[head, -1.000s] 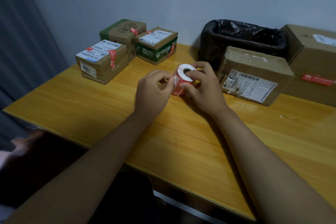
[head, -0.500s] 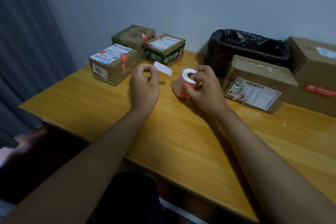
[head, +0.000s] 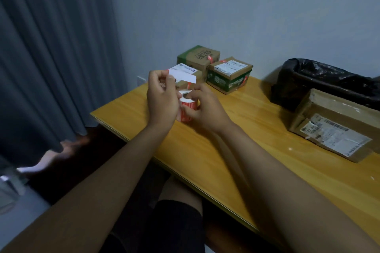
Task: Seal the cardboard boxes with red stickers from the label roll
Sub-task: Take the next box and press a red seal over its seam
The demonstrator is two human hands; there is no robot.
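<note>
My left hand (head: pixel 162 96) pinches a peeled sticker (head: pixel 183 75), whose white back faces me, above the table. My right hand (head: pixel 205 107) grips the label roll (head: pixel 187 107), red with a white core, just right of the left hand. Three small cardboard boxes stand at the far left of the table: one (head: pixel 198 58) with green print, one (head: pixel 230 74) with a green band, and one (head: pixel 192 78) partly hidden behind my hands. Each of the first two carries a red sticker. A larger box (head: pixel 337 125) with a shipping label lies at the right.
A black plastic-lined bin (head: pixel 320 82) stands against the wall behind the larger box. The wooden table (head: pixel 257 150) ends at its left edge beside a dark curtain (head: pixel 51 57). My knees show below the near edge.
My view turned left, so the table shifted right in frame. My left hand peeled a sticker off the roll and lifted it up. My right hand kept hold of the roll.
</note>
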